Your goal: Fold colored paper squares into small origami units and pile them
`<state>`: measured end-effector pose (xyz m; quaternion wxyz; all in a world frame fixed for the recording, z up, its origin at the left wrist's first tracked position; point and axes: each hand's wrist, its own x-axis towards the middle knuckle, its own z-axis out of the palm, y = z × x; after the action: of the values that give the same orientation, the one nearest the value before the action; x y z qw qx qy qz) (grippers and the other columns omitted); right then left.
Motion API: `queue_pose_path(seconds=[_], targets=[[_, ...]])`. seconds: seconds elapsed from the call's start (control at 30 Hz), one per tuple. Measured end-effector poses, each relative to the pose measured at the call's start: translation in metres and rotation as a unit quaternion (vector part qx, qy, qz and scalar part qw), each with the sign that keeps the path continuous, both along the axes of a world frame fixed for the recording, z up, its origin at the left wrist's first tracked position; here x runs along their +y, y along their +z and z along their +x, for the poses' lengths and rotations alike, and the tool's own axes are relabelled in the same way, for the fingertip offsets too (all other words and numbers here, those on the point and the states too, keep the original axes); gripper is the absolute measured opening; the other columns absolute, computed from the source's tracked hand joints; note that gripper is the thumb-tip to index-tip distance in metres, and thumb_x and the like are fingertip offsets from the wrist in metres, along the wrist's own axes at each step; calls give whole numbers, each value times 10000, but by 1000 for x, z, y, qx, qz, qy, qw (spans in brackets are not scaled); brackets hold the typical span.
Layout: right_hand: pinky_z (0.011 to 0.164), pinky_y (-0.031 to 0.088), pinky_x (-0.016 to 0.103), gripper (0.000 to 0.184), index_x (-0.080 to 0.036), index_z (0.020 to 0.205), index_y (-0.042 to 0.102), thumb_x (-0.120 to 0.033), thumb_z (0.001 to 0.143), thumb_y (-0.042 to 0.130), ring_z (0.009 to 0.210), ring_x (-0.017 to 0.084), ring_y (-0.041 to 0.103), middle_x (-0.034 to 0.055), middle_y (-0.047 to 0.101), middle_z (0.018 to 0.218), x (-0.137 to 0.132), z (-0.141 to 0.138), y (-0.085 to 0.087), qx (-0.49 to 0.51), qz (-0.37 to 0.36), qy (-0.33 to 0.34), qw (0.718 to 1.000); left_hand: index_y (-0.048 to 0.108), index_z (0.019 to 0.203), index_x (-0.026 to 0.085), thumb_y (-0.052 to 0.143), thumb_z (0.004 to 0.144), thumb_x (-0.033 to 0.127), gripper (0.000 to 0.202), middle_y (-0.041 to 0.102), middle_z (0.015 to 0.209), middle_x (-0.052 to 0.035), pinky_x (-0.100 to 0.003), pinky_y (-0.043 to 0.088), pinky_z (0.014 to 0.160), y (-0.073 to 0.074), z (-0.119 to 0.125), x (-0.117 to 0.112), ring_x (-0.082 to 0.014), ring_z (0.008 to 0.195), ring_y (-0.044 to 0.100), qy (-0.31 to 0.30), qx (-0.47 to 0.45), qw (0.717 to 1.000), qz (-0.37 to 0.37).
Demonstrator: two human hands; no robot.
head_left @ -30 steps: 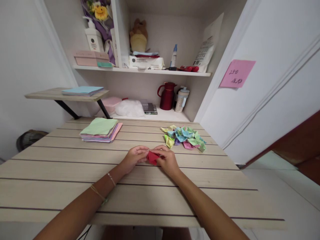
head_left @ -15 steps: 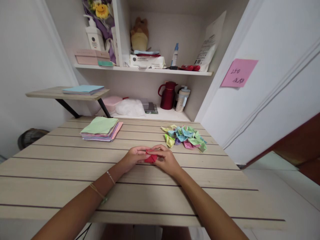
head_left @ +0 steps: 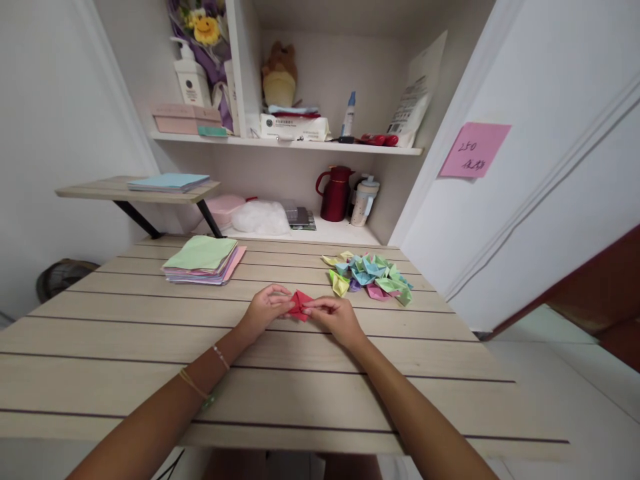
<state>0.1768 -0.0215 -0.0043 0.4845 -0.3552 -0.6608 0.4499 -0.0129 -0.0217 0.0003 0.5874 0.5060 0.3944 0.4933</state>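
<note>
Progress looks partial: we take the heap of folded paper pieces (head_left: pixel 369 273), on the table (head_left: pixel 300 393) beyond the right hand (head_left: pixel 340 321), as done. Unfolded: a stack of flat sheets (head_left: pixel 203 255) at the table's far left, plus blue sheets (head_left: pixel 167 181) on the raised shelf (head_left: pixel 90 189). Red paper (head_left: pixel 301 303) is creased small and pointed; we judge it part-folded, can't tell how many folds remain. It sits between both hands: left hand (head_left: pixel 264 311) fingers pinch its left corner, right fingers clamp its right side. Touching the table? We can't tell.
</note>
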Motion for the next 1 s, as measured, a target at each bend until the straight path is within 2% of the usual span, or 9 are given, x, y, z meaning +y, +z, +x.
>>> queue_pose_path(seconds=[0.13,0.3,0.4,0.57,0.7,0.77,0.87,0.93,1.0], targets=[[581,494,291,199,-193,781,703,-331,638,690,646,191,628,64,695,739,-1,-2,2,17,16,-23,999,584,819,104,767,515,191,365,686,835,-98,-313,486,743,0,1,-3,-191,763,646,-25,-3,1000,0],[571,497,286,338,-175,921,660,-319,619,705,618,179,629,45,692,718,0,-3,-3,35,-26,25,999,631,845,97,764,516,189,366,698,812,-98,-338,490,761,1,1,-5,-201,745,651,-22,21,1000,-8],[592,493,292,297,-173,886,678,-329,635,694,649,187,630,57,694,739,2,-2,-5,24,-29,22,999,656,834,104,756,531,210,336,701,834,-94,-330,484,775,1,1,-5,-197,754,648,-14,18,1000,0],[627,481,281,204,-187,785,708,-339,654,676,701,189,620,58,696,774,2,-1,-1,22,4,-10,1000,664,777,105,746,545,242,281,703,749,-68,-288,497,693,0,2,-2,-165,670,639,19,32,999,-6],[628,473,276,217,-174,746,706,-370,707,622,687,183,612,52,692,728,1,-3,1,39,-18,-25,999,651,658,107,731,562,283,216,669,613,-34,-254,492,623,2,4,-2,-131,573,604,50,59,997,1],[621,470,271,242,-174,824,697,-371,702,626,674,176,609,44,685,715,1,-5,0,59,-33,-23,997,638,702,113,728,567,283,236,656,604,-23,-242,485,590,5,5,-4,-122,555,592,45,57,997,14],[591,461,254,375,-187,1013,631,-354,678,656,610,147,596,15,666,660,2,-7,-4,104,-66,-24,992,594,876,129,732,566,266,365,643,618,-1,-232,474,560,8,8,-7,-109,532,582,25,31,999,16],[574,453,247,377,-174,989,636,-356,661,670,587,138,589,18,662,655,3,-8,-7,113,-86,-18,990,577,941,127,732,565,256,427,640,640,-3,-230,472,578,8,9,-8,-108,558,589,7,25,1000,13],[567,449,247,311,-154,879,671,-365,651,672,600,143,588,39,670,687,4,-7,-9,99,-96,3,990,594,936,116,737,555,252,429,644,666,-16,-222,467,595,5,11,-7,-112,601,597,-7,34,999,10]])
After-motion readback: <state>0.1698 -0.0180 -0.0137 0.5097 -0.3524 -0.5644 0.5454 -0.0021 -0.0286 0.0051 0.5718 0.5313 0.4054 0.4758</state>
